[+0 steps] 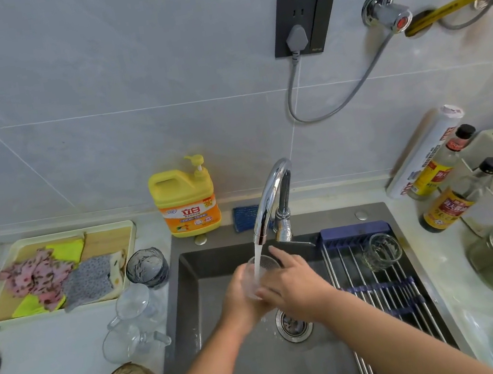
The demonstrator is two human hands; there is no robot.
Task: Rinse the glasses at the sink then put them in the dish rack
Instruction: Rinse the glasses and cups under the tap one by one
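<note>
A pale surface (55, 356) under grey wall tiles surrounds a dark sink (236, 368), where a chrome tap (268, 196) runs water. The left hand (241, 302) has its fingers wrapped around a clear glass (261, 274), tilted under the stream; the right hand (294, 286) lies against the glass's other side, fingers (282, 254) loosely spread over its rim. One rinsed glass (381, 250) lies on the dish rack (382, 288) across the sink's right side. On the surface to the left wait one dark tinted glass (147, 268) and what look like three clear glass pieces (132, 330), overlapping, so the count is uncertain. One yellow detergent bottle (187, 203) stands behind the sink.
</note>
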